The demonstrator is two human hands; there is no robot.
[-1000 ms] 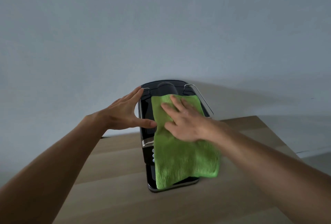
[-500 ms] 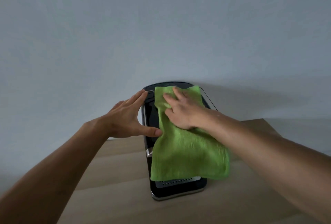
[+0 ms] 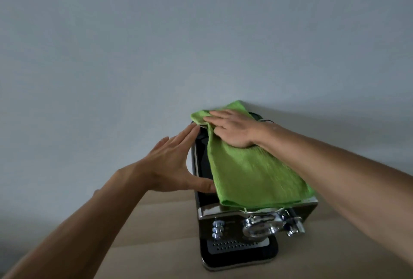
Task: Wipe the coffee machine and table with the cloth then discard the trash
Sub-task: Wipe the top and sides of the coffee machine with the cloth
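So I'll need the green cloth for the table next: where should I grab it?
Pinch the cloth's near edge, which overhangs the coffee machine's front, coming from the front. That free folded edge lifts easily; the far end is pinned under the right hand.

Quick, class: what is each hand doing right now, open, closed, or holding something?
Left hand: open, fingers spread, braced against the side of the coffee machine.
Right hand: open and flat, pressing the green cloth onto the machine's top, not gripping.

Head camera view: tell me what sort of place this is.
Probably a home kitchen or coffee corner, though little shows. A black and chrome coffee machine stands on a light wooden table against a plain pale wall. The right hand presses a green cloth onto its top.
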